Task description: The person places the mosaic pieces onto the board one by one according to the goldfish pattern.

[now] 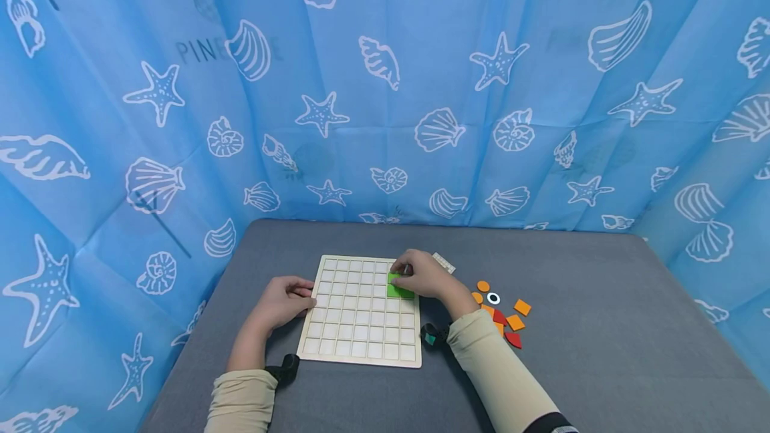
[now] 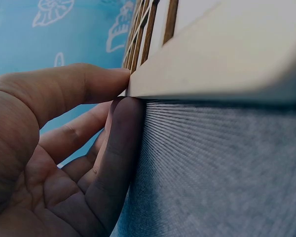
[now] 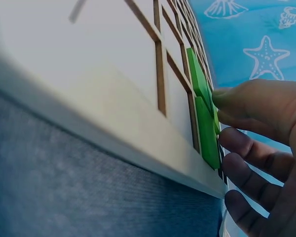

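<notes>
A pale wooden grid board (image 1: 359,361) with square cells lies on the table. At its left edge my left hand (image 1: 285,301) pinches the rim, thumb (image 2: 101,81) on top and index finger (image 2: 123,123) underneath. Over the upper right cells, my right hand (image 1: 424,276) has thumb and index finger on a green tile (image 3: 198,76), and seems to pinch it. Another green tile (image 3: 205,131) sits beside it in the grid, nearer the board's right edge. The other right fingers are loosely bent, and the fingertips behind the tiles are partly hidden.
Right of the board lie several loose pieces: orange squares (image 1: 522,307), orange rounds (image 1: 483,285), red pieces (image 1: 513,339) and a white-and-black eye disc (image 1: 493,299). The right forearm partly covers them. A small patterned card (image 1: 444,262) lies behind the right hand. A blue curtain (image 1: 385,119) hangs behind the grey table (image 1: 601,353).
</notes>
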`<state>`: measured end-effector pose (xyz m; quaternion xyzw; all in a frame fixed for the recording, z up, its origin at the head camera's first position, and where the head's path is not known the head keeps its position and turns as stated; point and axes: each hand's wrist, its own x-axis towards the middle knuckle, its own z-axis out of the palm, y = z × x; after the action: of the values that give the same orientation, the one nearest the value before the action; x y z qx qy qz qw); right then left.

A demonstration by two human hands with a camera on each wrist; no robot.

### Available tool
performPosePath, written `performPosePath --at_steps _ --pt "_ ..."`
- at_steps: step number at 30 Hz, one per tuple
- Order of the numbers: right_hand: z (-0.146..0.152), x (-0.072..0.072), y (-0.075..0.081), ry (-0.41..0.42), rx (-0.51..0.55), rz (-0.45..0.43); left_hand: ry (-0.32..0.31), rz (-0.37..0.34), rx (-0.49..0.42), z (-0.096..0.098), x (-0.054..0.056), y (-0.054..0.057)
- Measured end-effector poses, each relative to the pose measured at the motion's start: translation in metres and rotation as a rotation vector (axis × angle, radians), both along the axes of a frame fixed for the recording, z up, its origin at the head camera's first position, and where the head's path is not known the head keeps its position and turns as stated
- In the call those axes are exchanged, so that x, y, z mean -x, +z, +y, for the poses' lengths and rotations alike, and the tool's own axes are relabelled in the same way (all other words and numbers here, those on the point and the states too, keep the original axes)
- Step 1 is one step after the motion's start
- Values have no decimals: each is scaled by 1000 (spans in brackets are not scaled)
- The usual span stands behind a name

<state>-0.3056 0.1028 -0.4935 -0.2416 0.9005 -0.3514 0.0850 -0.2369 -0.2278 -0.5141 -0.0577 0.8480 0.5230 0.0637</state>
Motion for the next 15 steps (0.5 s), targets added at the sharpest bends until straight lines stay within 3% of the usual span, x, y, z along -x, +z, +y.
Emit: performPosePath --at_steps 15 --pt "6 -4 3 38 2 15 -3 -2 0 0 0 0"
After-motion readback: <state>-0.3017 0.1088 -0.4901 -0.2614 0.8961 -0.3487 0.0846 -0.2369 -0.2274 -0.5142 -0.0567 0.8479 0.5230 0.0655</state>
